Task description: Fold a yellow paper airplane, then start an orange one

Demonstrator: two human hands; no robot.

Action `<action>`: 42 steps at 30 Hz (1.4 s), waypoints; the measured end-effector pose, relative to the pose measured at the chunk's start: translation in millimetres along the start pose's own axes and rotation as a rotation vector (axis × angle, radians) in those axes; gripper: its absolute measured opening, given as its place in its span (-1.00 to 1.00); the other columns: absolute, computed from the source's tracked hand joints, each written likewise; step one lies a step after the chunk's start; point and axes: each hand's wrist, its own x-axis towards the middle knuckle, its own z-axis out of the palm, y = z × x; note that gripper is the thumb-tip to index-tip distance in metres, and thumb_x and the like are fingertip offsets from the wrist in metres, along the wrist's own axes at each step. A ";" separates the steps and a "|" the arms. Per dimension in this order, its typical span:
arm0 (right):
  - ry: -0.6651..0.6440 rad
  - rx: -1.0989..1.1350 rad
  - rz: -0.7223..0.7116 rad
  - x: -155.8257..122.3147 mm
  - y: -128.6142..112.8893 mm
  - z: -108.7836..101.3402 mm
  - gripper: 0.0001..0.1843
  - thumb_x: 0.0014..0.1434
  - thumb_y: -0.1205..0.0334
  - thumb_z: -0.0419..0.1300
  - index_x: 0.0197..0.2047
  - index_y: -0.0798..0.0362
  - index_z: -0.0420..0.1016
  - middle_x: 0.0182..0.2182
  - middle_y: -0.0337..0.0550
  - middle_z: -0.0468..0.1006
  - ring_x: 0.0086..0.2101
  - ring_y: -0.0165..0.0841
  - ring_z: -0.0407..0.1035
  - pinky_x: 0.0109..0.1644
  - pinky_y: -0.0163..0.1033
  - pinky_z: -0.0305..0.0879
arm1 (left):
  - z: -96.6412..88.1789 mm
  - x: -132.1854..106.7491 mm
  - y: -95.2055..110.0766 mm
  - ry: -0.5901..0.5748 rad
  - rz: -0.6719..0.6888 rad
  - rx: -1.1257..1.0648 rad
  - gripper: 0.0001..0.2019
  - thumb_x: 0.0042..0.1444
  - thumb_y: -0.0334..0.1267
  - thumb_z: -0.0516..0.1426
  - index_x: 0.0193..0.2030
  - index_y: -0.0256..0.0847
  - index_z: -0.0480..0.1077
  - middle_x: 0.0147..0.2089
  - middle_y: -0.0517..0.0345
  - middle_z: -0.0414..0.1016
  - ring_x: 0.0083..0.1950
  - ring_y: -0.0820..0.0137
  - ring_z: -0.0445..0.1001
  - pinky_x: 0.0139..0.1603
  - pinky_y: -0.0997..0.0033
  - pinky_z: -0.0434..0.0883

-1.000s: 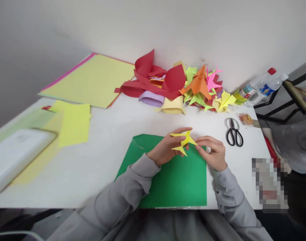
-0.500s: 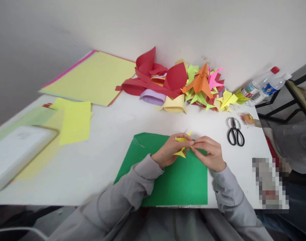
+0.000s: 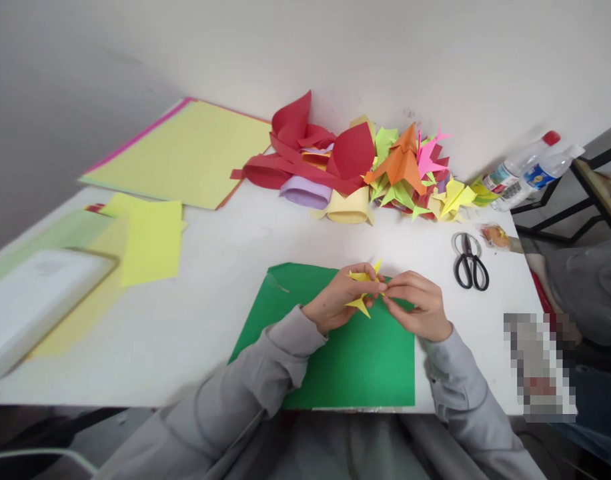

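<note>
Left hand point(image 3: 338, 297): is closing partly around the yellow folded paper point(image 3: 358, 305), with the thumb lying over it; the other fingers are mostly hiding behind, so I cannot tell exactly how they are supporting.
Right hand point(image 3: 420, 303): is bringing its thumb and forefinger almost together, and seems to be pinching a small edge of the same paper, just beside the left thumb.
Folded points: are sticking out above and below the left hand; in my judgement, they could be bending or tearing if the right fingertips are pulling too hard, and a crease could be going crooked because the fingers are covering it.
Green sheet point(image 3: 360, 367): is lying flat under both hands, while the yellow folded paper is being held above it.
Scissors point(image 3: 471, 270): are resting to the right, well apart from the hands.
Paper pile: is standing by the wall, with red paper shapes point(image 3: 353, 157) and an orange folded piece point(image 3: 401, 160) showing; two bottles point(image 3: 525, 173) are leaning beside it.
Left of the table point(image 3: 225, 267): a yellow sheet point(image 3: 155, 240) is lying near a white box-like object point(image 3: 40, 300).
</note>
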 end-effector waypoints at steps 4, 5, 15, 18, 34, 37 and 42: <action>-0.025 0.005 0.017 -0.2 -0.7 -1.8 -0.84 0.13 0.44 0.22 -0.27 0.02 0.57 -0.36 -0.08 0.61 -0.37 -0.33 0.48 -0.27 -0.20 0.47 | -0.8 0.4 1.2 0.002 0.000 -0.021 -0.66 -0.37 -0.40 0.43 -0.51 -0.29 0.35 -0.38 0.21 0.48 -0.52 0.59 0.37 -0.61 0.61 0.23; -0.028 0.011 0.038 -0.3 -1.0 -2.5 -0.85 0.14 0.43 0.22 -0.27 0.03 0.57 -0.36 -0.07 0.61 -0.36 -0.33 0.48 -0.26 -0.19 0.47 | -1.0 0.4 1.7 0.002 -0.003 -0.026 -0.67 -0.37 -0.40 0.42 -0.51 -0.29 0.36 -0.38 0.20 0.48 -0.52 0.59 0.37 -0.61 0.61 0.24; 0.024 0.317 0.642 -4.9 4.9 0.2 -0.91 0.08 0.19 0.32 -0.41 0.01 0.61 -0.41 -0.15 0.65 -0.42 -0.35 0.48 -0.32 -0.25 0.42 | -1.2 -1.8 5.1 0.019 0.016 0.042 -0.67 -0.34 -0.36 0.42 -0.45 -0.27 0.38 -0.34 0.22 0.48 -0.45 0.53 0.42 -0.58 0.59 0.32; 0.058 0.469 0.821 -6.8 8.7 1.3 -0.88 -0.02 0.17 0.40 -0.45 0.02 0.62 -0.49 -0.20 0.63 -0.47 -0.40 0.45 -0.36 -0.29 0.38 | -2.5 -1.2 3.8 0.007 0.058 0.056 -0.66 -0.33 -0.37 0.43 -0.44 -0.28 0.38 -0.32 0.21 0.50 -0.47 0.55 0.43 -0.54 0.57 0.35; 0.136 0.808 1.303 0.5 6.2 9.0 -0.81 -0.29 0.23 0.46 -0.58 0.10 0.57 -0.62 -0.21 0.59 -0.57 -0.47 0.44 -0.47 -0.41 0.37 | -3.0 2.3 -1.1 0.104 0.005 0.051 -0.71 -0.30 -0.43 0.40 -0.47 -0.30 0.37 -0.45 0.19 0.50 -0.48 0.50 0.47 -0.50 0.54 0.37; 0.135 0.807 1.308 0.2 6.8 9.7 -0.81 -0.29 0.23 0.46 -0.59 0.10 0.57 -0.63 -0.21 0.59 -0.58 -0.48 0.43 -0.48 -0.42 0.36 | -3.1 3.1 -1.4 0.108 0.001 0.055 -0.70 -0.32 -0.43 0.41 -0.48 -0.30 0.37 -0.46 0.20 0.50 -0.49 0.51 0.46 -0.51 0.55 0.36; 0.131 0.820 1.314 -1.3 9.0 10.5 -0.80 -0.29 0.22 0.47 -0.59 0.10 0.56 -0.63 -0.21 0.58 -0.59 -0.47 0.43 -0.49 -0.41 0.35 | -3.0 5.0 -1.8 0.106 -0.004 0.062 -0.64 -0.38 -0.41 0.44 -0.49 -0.29 0.35 -0.48 0.22 0.50 -0.51 0.52 0.45 -0.52 0.56 0.35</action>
